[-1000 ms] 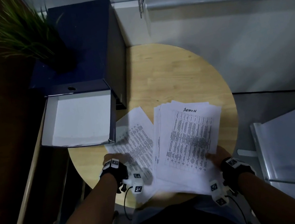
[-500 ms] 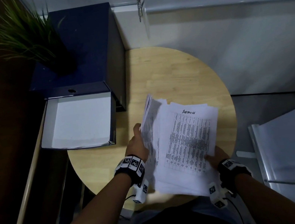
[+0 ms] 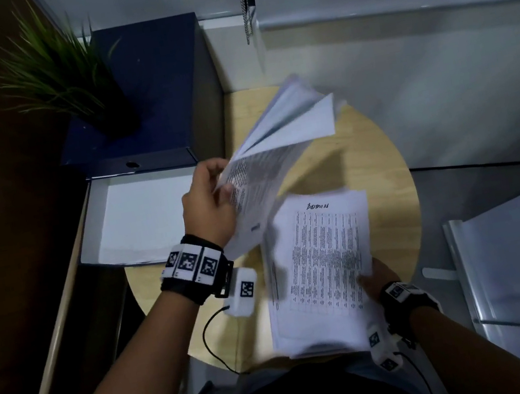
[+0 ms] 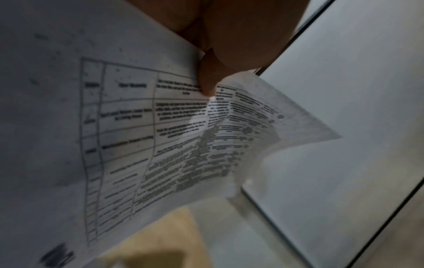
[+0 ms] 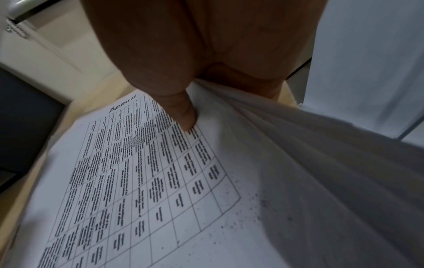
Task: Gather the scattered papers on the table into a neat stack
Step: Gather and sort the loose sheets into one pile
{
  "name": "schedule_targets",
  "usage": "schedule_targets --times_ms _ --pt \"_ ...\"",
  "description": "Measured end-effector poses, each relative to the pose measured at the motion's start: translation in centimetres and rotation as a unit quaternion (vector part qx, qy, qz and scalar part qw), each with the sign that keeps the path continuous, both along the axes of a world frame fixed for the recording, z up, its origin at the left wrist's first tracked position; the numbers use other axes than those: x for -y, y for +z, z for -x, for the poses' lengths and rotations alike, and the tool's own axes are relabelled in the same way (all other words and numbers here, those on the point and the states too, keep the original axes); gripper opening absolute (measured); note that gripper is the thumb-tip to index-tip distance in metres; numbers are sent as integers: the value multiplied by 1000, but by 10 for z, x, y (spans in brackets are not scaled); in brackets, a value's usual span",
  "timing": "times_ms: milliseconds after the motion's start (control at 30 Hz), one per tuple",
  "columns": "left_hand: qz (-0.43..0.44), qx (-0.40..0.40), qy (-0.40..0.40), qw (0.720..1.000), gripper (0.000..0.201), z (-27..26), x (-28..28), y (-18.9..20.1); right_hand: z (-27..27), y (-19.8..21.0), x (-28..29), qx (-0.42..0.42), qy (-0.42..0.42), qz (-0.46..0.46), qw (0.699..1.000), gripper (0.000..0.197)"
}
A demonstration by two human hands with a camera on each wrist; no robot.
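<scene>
On the left, a dark blue box (image 3: 136,93) carries a green plant (image 3: 56,73), and an open white tray (image 3: 137,218) stands in front of it. Next, the left hand (image 3: 208,206) pinches a lifted bundle of sheets (image 3: 271,153) by its near edge; the sheets fan apart in the air above the round wooden table (image 3: 372,149). Further right, the right hand (image 3: 375,277) pinches the near right corner of the main pile (image 3: 323,265), thumb on top, and the pile lies flat on the table, partly over its near edge.

I judge that the gathering is almost finished: no loose sheet is seen on the wood, though the lifted bundle may hide a part. What is left is to join the bundle with the pile and make the edges even.

The room is dim, with pale walls behind and a grey floor (image 3: 459,189) on the right.
</scene>
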State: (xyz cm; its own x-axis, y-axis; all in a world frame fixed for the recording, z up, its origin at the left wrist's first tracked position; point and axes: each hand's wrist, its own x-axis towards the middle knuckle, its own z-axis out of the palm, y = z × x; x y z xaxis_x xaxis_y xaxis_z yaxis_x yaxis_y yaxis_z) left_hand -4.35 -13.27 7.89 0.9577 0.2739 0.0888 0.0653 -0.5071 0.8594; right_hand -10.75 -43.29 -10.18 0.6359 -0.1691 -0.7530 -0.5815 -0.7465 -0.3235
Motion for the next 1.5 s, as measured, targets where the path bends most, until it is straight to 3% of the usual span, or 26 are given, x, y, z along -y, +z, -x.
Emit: schedule_targets --times_ms 133,233,333,400,500,600,767,867,1000,1133,1233,1333,1433,1500 --pt "216 27 -30 976 31 -5 7 11 -2 -3 0 -18 -20 -7 1000 50" --pt "277 -24 11 961 24 -2 12 -10 -4 -12 4 -18 -31 -46 998 62" --pt "150 -161 61 974 30 7 14 -66 -6 -14 7 -24 -83 -80 993 53" --pt "93 -286 38 953 40 21 15 -109 -5 -5 5 -29 -132 -90 987 50" --pt "13 -415 -73 907 45 43 13 -166 -2 -1 10 -35 -230 -126 964 66" --pt "-23 -417 -64 907 42 56 13 -182 0 -2 10 -31 -285 -143 947 73" --pt "6 -369 13 929 53 53 7 -179 -2 3 6 -19 -255 -162 953 62" --pt "19 -351 -10 936 67 53 6 -175 -2 6 3 -23 -211 -144 967 60" --pt "38 -376 -77 923 71 55 22 -180 -2 3 5 4 -189 -143 971 48" --pt "-48 -414 -145 897 49 57 35 -186 0 5 6 10 -173 -153 973 40" --pt "-113 -399 -124 902 23 56 31 -198 -1 4 9 8 -143 -140 980 41" --pt "-108 -407 -100 902 28 57 24 -202 -4 2 8 17 -127 -128 984 41" --pt "-93 -435 -132 886 23 60 22 -196 -6 11 3 21 -131 -144 981 38" --pt "-77 -448 -154 877 22 62 23 -196 -7 13 1 22 -123 -158 980 55"
